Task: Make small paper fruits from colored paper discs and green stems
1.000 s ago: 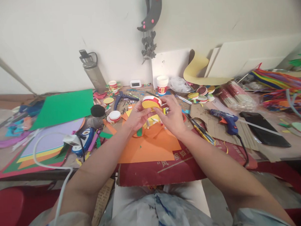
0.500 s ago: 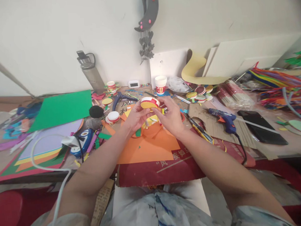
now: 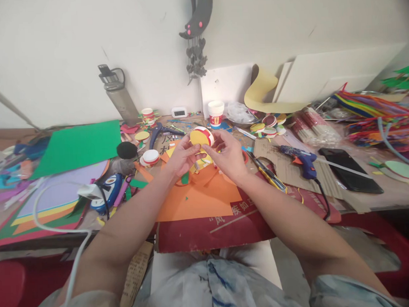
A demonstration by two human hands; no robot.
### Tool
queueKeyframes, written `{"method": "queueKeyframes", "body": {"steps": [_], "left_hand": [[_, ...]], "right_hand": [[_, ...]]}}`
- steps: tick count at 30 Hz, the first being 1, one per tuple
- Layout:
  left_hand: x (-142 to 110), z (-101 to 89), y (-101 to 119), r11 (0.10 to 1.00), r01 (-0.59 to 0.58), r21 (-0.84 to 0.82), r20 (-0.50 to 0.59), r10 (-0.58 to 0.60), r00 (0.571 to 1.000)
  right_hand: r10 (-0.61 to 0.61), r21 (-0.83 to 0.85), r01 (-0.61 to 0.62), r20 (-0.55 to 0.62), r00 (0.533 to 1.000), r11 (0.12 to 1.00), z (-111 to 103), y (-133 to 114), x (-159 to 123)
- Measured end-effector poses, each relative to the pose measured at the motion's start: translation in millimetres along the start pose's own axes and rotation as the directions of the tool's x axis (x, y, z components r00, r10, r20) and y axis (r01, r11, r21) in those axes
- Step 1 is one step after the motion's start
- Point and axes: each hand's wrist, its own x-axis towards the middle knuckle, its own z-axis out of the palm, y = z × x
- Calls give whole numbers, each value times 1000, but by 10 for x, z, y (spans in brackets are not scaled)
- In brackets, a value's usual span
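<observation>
The handheld disc [image 3: 200, 138] shows a yellow face and a red-and-white rim. The glue gun [image 3: 302, 160] is blue with orange; the phone [image 3: 350, 170] is black. Orange paper [image 3: 202, 200] lies over dark red cardboard [image 3: 214, 233] bearing pale characters.

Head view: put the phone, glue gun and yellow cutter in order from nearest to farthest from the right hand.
1. Yellow cutter, just right of the right hand.
2. Glue gun, farther right.
3. Phone, right of the glue gun.
</observation>
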Motion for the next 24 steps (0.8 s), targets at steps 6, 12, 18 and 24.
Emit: {"method": "queueKeyframes", "body": {"steps": [6, 12, 18, 24], "left_hand": [[17, -38, 37, 1000, -26, -5, 41, 26, 999], [43, -131, 87, 999, -25, 39, 59, 23, 998], [46, -155, 94, 996, -47, 80, 108, 39, 993], [47, -166, 107, 993, -52, 108, 140, 36, 989]], "right_hand": [[30, 105, -40, 94, 995, 994, 4, -38, -8], [62, 179, -104, 222, 973, 978, -18, -57, -4], [74, 163, -116, 246, 967, 980, -33, -34, 14], [98, 130, -132, 241, 966, 983, -28, -32, 12]]}}
